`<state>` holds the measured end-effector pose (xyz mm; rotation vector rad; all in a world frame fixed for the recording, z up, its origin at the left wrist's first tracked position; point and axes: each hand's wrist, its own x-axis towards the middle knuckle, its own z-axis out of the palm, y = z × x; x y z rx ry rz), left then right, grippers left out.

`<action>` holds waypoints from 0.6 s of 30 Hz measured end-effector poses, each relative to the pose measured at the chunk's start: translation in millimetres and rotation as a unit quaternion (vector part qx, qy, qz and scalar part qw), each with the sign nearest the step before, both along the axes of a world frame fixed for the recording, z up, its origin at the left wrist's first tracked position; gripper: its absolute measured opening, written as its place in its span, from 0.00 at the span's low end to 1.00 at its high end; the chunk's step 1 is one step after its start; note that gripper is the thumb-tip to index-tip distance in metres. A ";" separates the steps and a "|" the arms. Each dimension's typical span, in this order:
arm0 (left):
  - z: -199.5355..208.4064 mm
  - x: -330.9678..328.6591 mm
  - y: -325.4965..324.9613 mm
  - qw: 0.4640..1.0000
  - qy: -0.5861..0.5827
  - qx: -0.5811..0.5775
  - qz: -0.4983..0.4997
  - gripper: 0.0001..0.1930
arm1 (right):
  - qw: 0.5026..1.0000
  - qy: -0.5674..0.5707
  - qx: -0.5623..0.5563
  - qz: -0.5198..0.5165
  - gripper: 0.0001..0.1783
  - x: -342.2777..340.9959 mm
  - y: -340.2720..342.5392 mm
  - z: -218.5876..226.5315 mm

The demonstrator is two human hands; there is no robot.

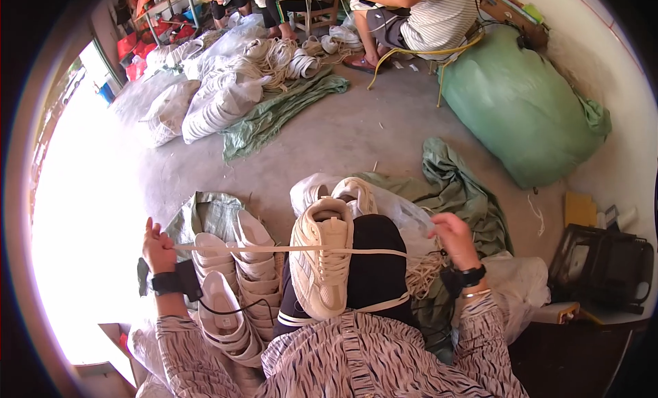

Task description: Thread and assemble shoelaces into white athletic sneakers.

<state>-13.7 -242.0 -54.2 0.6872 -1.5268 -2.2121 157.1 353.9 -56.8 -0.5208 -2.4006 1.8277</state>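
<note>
A cream sneaker rests on my lap, its toe toward me. My left hand, out to the left, is closed on the end of a flat cream shoelace. That lace runs taut and nearly level across to the sneaker. Another stretch of lace comes off the shoe to the right and drapes over my dark trouser leg. Raised at the right, my right hand has its fingers apart and appears to hold nothing. The sneaker's front is partly laced.
Stacked pale shoe uppers stand left of my lap. Loose laces hang at my right, by a green cloth sack. More sneakers lie beyond my knees. A stuffed green sack and seated people are farther off.
</note>
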 end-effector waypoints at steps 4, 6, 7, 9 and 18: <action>30.5 36.1 122.7 0.953 -0.036 -0.232 -0.190 0.15 | 0.994 0.011 -0.038 0.100 0.12 -29.4 -94.2 31.0; 36.5 51.1 176.6 0.939 -0.065 -0.178 -0.286 0.09 | 0.980 0.127 0.025 0.151 0.06 -32.9 -104.5 2.2; 28.9 55.5 190.2 0.914 -0.048 -0.240 -0.325 0.07 | 0.980 0.126 0.025 0.152 0.06 -33.9 -110.9 6.5; 28.7 70.2 210.8 0.868 -0.024 -0.301 -0.394 0.07 | 0.984 0.034 0.045 0.171 0.03 -33.6 -120.9 18.4; 15.0 112.1 233.3 0.851 0.042 -0.300 -0.429 0.09 | 0.970 0.053 0.158 0.175 0.06 -37.5 -128.3 13.3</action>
